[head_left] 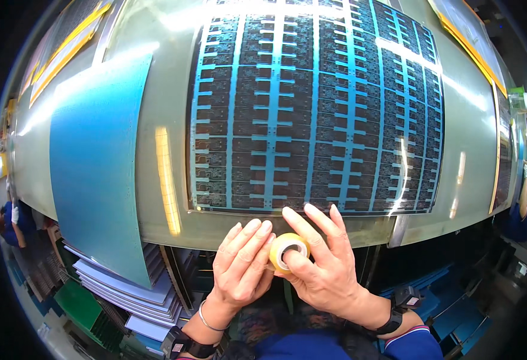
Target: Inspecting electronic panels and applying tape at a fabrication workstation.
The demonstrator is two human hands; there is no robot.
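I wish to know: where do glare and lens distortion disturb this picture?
Head view: white glare streaks cross the dark patterned sheet and the blue sheet at left; head view: the front edge of the table bows, and the picture's corners go black; head view: the left hand, right hand and tape roll look sharp.

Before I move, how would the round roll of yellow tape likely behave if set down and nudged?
The round roll of yellow tape would probably roll if stood on edge, given its circular rim. It looks light, being small and hollow-cored. It seems fairly stiff, keeping its ring shape with the right hand's thumb in the core.
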